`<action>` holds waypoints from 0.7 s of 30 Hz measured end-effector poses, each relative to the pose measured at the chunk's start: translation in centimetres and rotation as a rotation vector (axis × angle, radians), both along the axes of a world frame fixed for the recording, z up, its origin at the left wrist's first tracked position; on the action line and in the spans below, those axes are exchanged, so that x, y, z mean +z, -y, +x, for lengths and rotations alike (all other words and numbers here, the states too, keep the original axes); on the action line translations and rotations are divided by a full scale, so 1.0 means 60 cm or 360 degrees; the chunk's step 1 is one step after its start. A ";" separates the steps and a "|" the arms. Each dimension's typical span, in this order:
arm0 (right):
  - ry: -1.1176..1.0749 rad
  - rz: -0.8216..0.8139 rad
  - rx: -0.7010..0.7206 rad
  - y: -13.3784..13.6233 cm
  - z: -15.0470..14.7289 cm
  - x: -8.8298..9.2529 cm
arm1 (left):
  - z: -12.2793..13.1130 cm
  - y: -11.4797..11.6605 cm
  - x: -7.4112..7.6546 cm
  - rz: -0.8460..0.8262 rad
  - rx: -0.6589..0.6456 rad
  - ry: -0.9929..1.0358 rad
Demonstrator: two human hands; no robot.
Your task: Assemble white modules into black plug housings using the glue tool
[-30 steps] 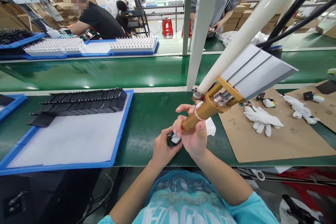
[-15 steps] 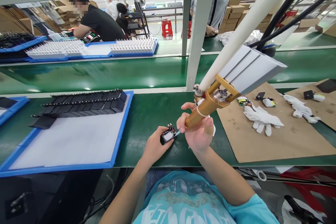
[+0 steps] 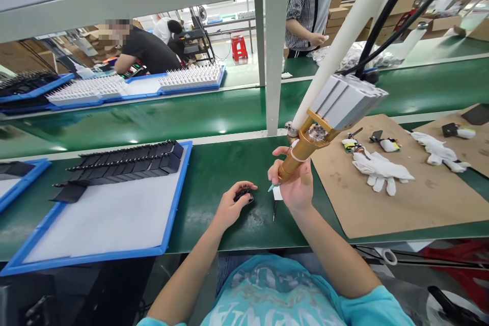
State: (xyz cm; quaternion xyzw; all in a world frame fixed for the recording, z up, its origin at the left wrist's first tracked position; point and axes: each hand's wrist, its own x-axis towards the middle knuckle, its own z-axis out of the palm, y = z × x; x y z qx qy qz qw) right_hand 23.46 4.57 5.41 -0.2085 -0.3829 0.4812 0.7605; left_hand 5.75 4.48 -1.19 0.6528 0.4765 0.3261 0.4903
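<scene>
Nearest: one turquoise shirt [image 3: 267,290], worn by the person, at the near edge of the green bench [image 3: 214,163].

Left hand [image 3: 228,205]: one, bare, fingers curled round a small black case [image 3: 243,196], held at the middle of the bench's near part; case largely covered by the hand.

Right hand [image 3: 296,188]: one, bare, wrapped about the lower end of a gold-coloured tool [image 3: 300,153], tilted, with a pale blue tip [image 3: 271,188] pointing down to the near left. Tip and black case apart.

Between the hands, nearer the right: one white scrap [image 3: 277,193]; one thin dark rod [image 3: 274,210], lying just beside it.

Left: one blue-rimmed tray [image 3: 165,234] with white lining, black housings [image 3: 126,165] in rows along its far side.

Right: one brown cardboard sheet [image 3: 412,214], bearing a white glove [image 3: 382,170] and small electronic parts [image 3: 387,143].

Above the tool: one grey finned block [image 3: 344,104], beside a slanting white pole [image 3: 353,20].

Far left: trays of white pronged pieces [image 3: 193,77]; beyond, a co-worker in black [image 3: 153,51].

Far middle: one red stool [image 3: 239,48].

Far right of the upright post [image 3: 273,61]: a co-worker in striped sleeves [image 3: 303,23].
</scene>
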 end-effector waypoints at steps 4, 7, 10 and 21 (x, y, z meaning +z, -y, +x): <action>-0.0004 0.0012 0.0021 -0.002 0.007 -0.005 | -0.002 0.002 0.000 0.0367 0.0067 -0.0295; -0.0009 0.0037 0.0047 -0.002 0.012 -0.009 | -0.012 0.008 0.006 0.0611 -0.0025 -0.0553; -0.0013 0.0039 0.0063 -0.001 0.017 -0.012 | -0.023 0.018 0.016 0.0808 -0.0138 -0.0796; -0.0023 0.0053 0.0053 0.001 0.023 -0.016 | -0.027 0.028 0.001 0.1042 0.0048 -0.0760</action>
